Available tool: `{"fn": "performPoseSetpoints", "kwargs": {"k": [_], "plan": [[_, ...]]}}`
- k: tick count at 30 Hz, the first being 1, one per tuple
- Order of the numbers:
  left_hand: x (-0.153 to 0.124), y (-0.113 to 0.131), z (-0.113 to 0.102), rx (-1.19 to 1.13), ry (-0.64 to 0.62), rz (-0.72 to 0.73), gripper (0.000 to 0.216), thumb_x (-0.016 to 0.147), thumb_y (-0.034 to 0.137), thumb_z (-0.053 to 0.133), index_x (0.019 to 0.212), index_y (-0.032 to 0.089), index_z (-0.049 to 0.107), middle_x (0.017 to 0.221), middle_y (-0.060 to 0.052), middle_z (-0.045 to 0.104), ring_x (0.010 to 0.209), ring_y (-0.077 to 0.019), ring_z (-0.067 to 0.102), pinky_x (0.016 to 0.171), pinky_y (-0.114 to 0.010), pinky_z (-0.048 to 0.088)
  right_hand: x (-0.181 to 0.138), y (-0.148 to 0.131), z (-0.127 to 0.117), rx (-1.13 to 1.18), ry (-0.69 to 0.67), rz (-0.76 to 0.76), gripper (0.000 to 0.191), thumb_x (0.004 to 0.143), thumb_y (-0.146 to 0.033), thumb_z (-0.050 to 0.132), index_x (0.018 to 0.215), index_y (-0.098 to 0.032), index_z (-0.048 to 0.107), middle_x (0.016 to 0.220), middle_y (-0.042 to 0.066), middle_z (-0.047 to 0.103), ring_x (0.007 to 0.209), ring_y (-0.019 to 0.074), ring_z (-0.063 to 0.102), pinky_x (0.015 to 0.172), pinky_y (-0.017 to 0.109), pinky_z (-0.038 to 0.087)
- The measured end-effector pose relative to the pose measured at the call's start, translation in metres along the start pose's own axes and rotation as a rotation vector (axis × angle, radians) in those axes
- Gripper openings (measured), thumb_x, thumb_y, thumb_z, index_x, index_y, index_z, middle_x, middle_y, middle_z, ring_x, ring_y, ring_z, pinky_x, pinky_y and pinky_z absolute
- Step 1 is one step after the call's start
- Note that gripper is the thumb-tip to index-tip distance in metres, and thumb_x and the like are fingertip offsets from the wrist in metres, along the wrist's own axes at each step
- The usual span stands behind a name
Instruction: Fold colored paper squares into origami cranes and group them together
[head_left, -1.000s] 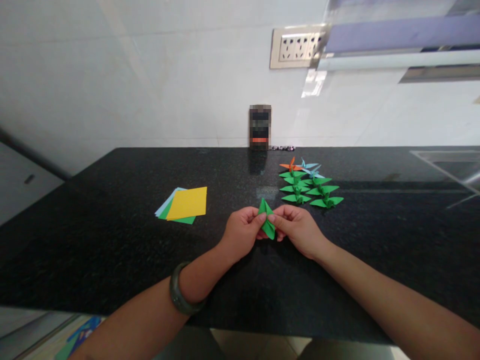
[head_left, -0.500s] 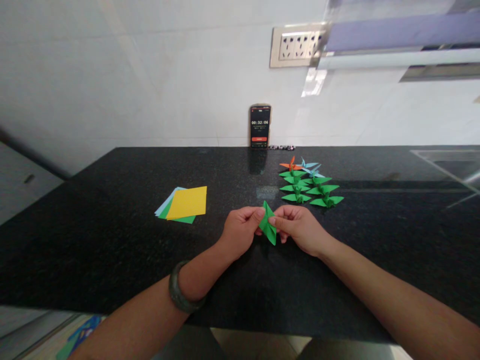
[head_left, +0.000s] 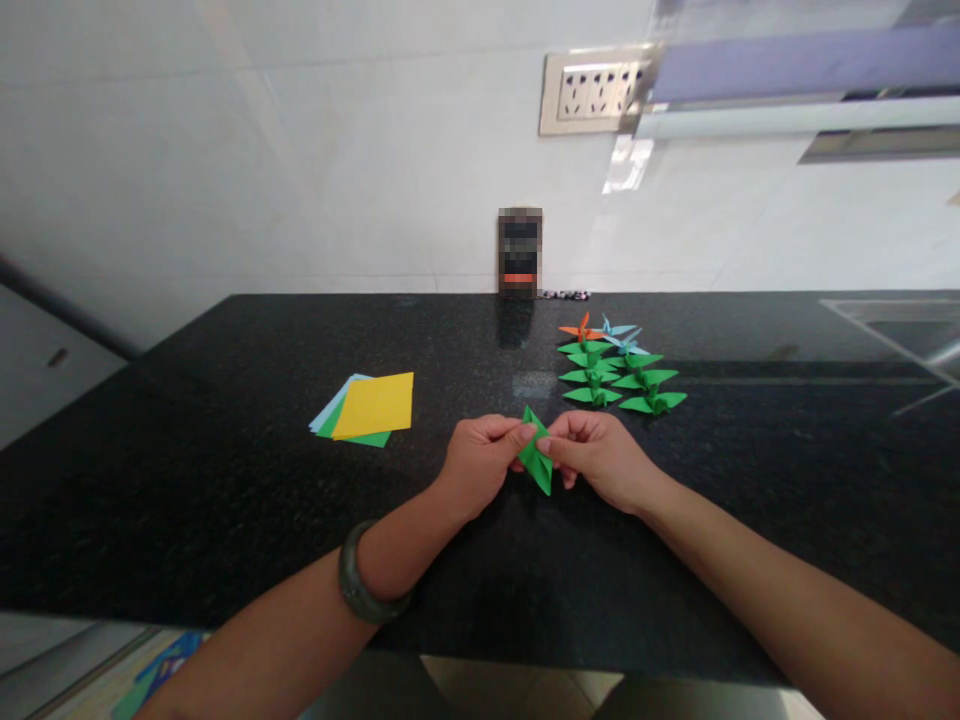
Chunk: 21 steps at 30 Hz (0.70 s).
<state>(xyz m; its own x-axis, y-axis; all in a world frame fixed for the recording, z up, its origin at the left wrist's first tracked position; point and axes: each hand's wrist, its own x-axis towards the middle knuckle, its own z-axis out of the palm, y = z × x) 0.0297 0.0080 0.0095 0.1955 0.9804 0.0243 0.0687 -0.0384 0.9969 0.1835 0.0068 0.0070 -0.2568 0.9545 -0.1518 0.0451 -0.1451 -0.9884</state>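
Observation:
A folded piece of green origami paper (head_left: 538, 470), shaped like a narrow diamond, is held just above the dark countertop. My left hand (head_left: 484, 460) pinches its left side, the thumb lying across the front. From the right, my right hand (head_left: 596, 455) grips it between thumb and curled fingers. Fingers behind the paper are partly hidden. Beyond my right hand, several green paper cranes (head_left: 657, 400) stand in two columns, with an orange crane (head_left: 581, 329) and two light blue cranes (head_left: 628, 344) at the far end.
Left of my hands lies a fanned stack of square paper, yellow (head_left: 375, 405) on top, green and light blue beneath. A phone (head_left: 520, 250) leans against the white wall, a beaded strap (head_left: 566, 295) beside it. A socket panel (head_left: 592, 92) is on the wall above the black countertop (head_left: 225, 480).
My left thumb has slid slightly right across the green paper. The paper has dipped a little. The cranes and the paper stack stay where they were.

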Motion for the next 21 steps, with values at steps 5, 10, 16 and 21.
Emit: {"fn": "performPoseSetpoints", "kwargs": {"k": [5,10,16,21], "plan": [[0.001,0.0,-0.001,0.006,-0.004,-0.005,0.023,0.069,0.034,0.063,0.061,0.014,0.07,0.052,0.0,0.055,0.047,-0.008,0.046,0.044,-0.019,0.041,0.0,0.0,0.001,-0.007,0.0,-0.003,0.022,0.063,-0.03,0.068,0.058,-0.014,0.053,0.047,-0.006,0.052,0.035,0.0035,0.043,0.035,0.016,0.036],[0.001,-0.004,0.001,-0.037,-0.037,-0.06,0.022,0.069,0.034,0.063,0.072,0.013,0.071,0.052,0.0,0.057,0.043,-0.0068,0.046,0.042,-0.018,0.041,0.0,-0.002,-0.004,-0.017,-0.039,0.014,0.021,0.064,-0.028,0.068,0.059,-0.014,0.053,0.046,-0.006,0.052,0.035,0.0036,0.044,0.035,0.016,0.037],[0.0,-0.007,0.001,-0.056,-0.096,-0.094,0.019,0.066,0.031,0.066,0.072,0.013,0.068,0.055,0.0,0.06,0.047,-0.0083,0.05,0.046,-0.02,0.043,0.002,-0.001,-0.013,-0.014,-0.148,0.1,0.026,0.061,-0.033,0.073,0.061,-0.012,0.057,0.045,-0.005,0.053,0.035,0.0038,0.045,0.036,0.016,0.038],[0.004,-0.006,-0.003,-0.016,0.144,0.045,0.018,0.066,0.031,0.067,0.062,0.014,0.065,0.056,0.001,0.058,0.052,-0.0088,0.05,0.051,-0.02,0.041,0.003,0.002,-0.013,0.171,-0.106,0.051,0.041,0.062,-0.052,0.067,0.074,-0.015,0.056,0.056,-0.003,0.056,0.042,0.0054,0.049,0.044,0.02,0.047]]}}
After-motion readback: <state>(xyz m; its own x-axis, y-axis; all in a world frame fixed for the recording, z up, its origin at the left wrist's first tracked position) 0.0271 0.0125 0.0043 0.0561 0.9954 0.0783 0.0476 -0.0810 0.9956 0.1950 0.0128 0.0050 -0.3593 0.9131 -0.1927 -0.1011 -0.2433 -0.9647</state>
